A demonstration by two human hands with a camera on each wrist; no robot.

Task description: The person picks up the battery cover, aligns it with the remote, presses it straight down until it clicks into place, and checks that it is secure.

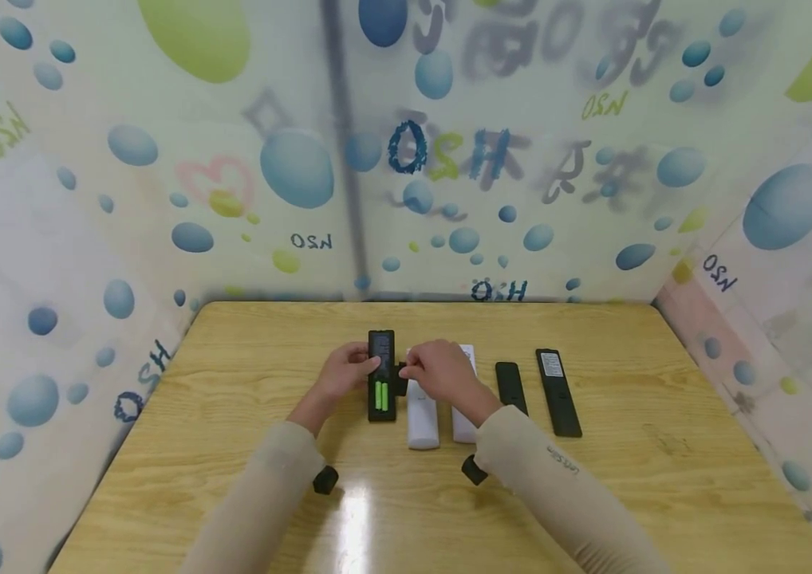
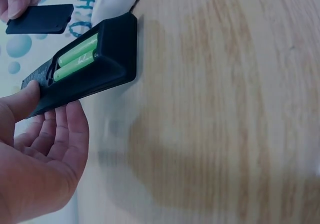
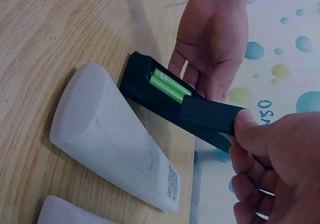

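Note:
A black remote control [image 1: 381, 351] lies back side up with its battery compartment uncovered. Two green batteries [image 2: 77, 58] sit side by side in that compartment. My left hand [image 1: 343, 371] grips the remote from its left side, thumb on top and fingers along the edge. Between thumb and fingers, my right hand [image 1: 443, 371] pinches a black battery cover [image 3: 212, 114]. The cover is held just to the right of the remote, apart from the compartment in the left wrist view.
Right of the black remote lie two white remotes, a nearer one [image 1: 423, 422] and one [image 1: 463, 426] partly under my right forearm. Farther right are a small black remote [image 1: 510, 383] and a long black remote [image 1: 559, 395] with a label. A patterned wall [image 1: 413, 263] stands behind the wooden table [image 1: 262, 327].

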